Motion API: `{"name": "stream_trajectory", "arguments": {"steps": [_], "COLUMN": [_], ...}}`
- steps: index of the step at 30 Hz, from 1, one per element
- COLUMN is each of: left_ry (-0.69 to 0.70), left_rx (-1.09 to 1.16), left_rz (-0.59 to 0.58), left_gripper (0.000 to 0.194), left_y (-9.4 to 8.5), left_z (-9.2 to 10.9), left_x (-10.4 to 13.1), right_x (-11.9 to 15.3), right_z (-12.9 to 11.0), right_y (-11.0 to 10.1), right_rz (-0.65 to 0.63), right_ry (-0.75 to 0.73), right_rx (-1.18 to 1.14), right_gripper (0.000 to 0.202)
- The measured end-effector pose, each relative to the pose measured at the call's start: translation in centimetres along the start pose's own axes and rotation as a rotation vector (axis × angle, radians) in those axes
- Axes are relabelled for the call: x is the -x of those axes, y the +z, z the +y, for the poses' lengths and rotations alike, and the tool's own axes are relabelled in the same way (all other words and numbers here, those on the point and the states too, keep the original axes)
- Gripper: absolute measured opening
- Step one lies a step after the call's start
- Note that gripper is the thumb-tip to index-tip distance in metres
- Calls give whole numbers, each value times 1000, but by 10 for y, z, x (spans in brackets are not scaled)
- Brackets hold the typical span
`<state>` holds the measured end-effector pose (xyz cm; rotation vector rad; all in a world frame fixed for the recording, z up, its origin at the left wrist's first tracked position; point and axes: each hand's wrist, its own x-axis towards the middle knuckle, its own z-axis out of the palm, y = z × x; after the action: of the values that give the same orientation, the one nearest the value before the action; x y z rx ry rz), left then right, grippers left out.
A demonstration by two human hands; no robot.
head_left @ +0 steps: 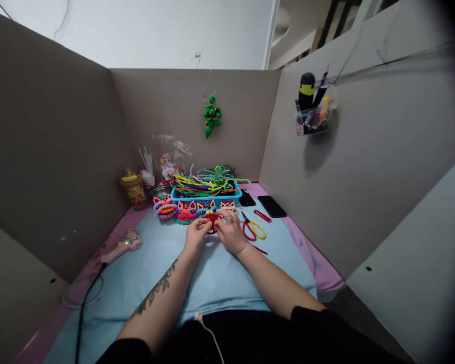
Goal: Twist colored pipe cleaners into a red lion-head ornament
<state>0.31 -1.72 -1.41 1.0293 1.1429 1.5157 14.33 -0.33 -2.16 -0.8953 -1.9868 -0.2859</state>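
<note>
Both hands meet over the blue cloth in the middle of the table. Between them is a small red piece (213,217) of bent, fuzzy-looking stem. My left hand (197,232) pinches its left side with thumb and fingertips. On its right side, my right hand (230,230) has its fingers curled and closed on the same piece. Just behind the hands stand several colourful fuzzy animal heads (186,213) in front of a blue basket (208,200) full of coloured stems (200,182). Scissors (254,230) with red and yellow handles lie right of my right hand.
A pink glue gun (123,245) with a black cord lies at the left. Two phones, one a black phone (272,206), and a red cutter (263,216) rest at the right. Grey panels (235,126) enclose the table. A brown cup (134,192) stands back left.
</note>
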Motion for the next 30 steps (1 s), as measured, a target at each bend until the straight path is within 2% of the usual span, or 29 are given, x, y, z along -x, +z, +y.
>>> {"name": "stream_trajectory", "arguments": {"steps": [7,11,17,24,30], "left_ry": [43,36,17,-7,-32], "left_rx": [-24,-20,-18,-26,-35], "left_rz": [-13,-5,-54,-77,-109], "left_gripper": [31,31,30,35,41], "left_y": [0,-1,-1,-2,-2], "left_z": [-3,-4,-3,-3,-2], "left_x": [-1,-3,-2,-1,-1], "right_x": [0,1,0,-1,1], "right_z": [-1,0,3,5,13], "right_y": [4,7,4,2,5], "right_rz": [21,24,1,4,47], "right_ry": [23,78,106,102,188], "right_rx": [25,26,-28,-77,-108], "right_gripper": [12,9,7,8,8]}}
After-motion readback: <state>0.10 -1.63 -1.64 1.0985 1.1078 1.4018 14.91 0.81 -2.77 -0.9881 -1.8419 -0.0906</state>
